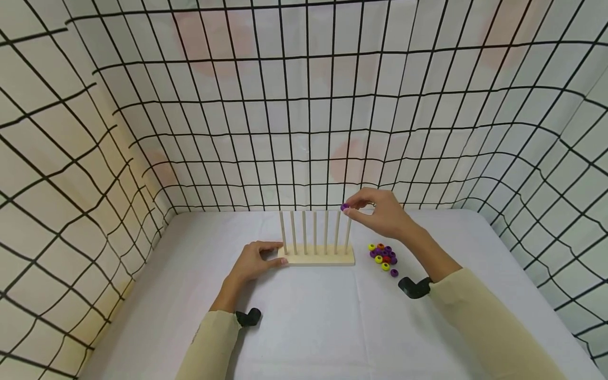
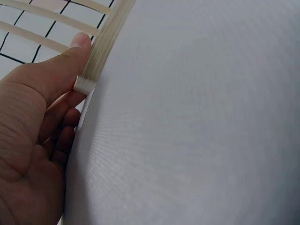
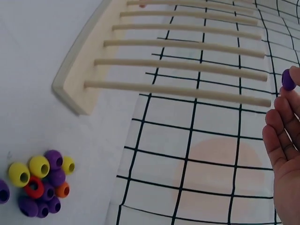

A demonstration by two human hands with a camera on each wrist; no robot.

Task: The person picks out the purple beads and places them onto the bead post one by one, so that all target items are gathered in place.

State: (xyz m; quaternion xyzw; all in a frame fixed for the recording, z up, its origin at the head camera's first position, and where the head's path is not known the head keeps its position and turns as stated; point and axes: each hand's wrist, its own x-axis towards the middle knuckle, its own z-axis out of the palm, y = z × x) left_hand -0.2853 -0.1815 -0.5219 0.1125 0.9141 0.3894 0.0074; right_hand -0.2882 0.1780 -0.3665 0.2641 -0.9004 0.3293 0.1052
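A pale wooden board with several upright pegs point(image 1: 315, 258) stands on the white table. At its left end my left hand point(image 1: 254, 259) grips the board between thumb and fingers; the left wrist view shows the thumb point(image 2: 80, 43) on the base's top side. My right hand point(image 1: 382, 214) pinches a purple bead point(image 1: 344, 207) between thumb and forefinger, up at the height of the peg tops near the right end. In the right wrist view that bead point(image 3: 288, 79) is just beyond the peg tips, apart from them. All visible pegs are bare.
Right of the board lies a loose cluster of purple, yellow, red and orange beads point(image 1: 385, 259), with one purple bead point(image 1: 394, 273) at its near edge. A white cloth with a black grid point(image 1: 309, 116) rises behind the table and along both sides.
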